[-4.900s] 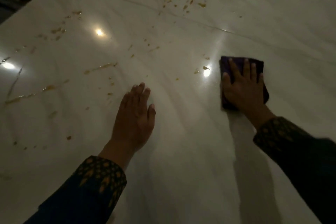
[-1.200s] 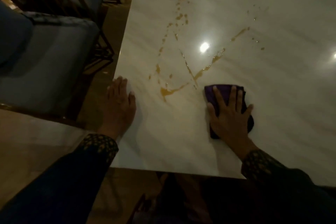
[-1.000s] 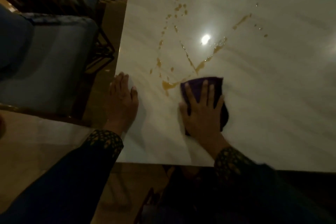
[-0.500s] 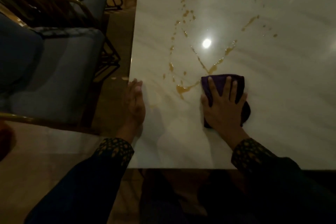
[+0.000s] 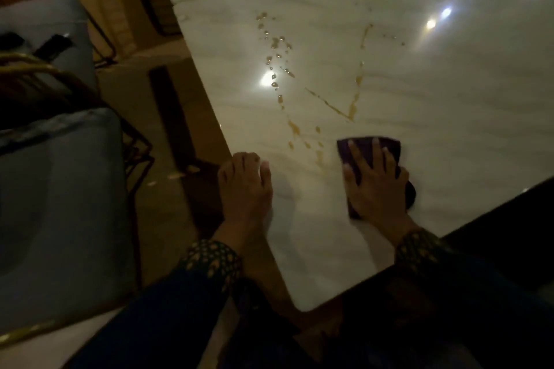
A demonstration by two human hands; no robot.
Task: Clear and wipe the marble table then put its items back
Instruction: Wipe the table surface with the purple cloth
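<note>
Where spills (image 5: 353,105) streak marble — right hand (image 5: 376,186) spread flat on cloth (image 5: 389,145), chair (image 5: 60,204) alongside.

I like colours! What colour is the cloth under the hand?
Dark purple. The cloth shows best in the head view, under the right hand.

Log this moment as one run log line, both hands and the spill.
step: wiping | right hand: flat on purple cloth | left hand: flat at marble table edge | orange spill: unwiped beyond cloth
</note>
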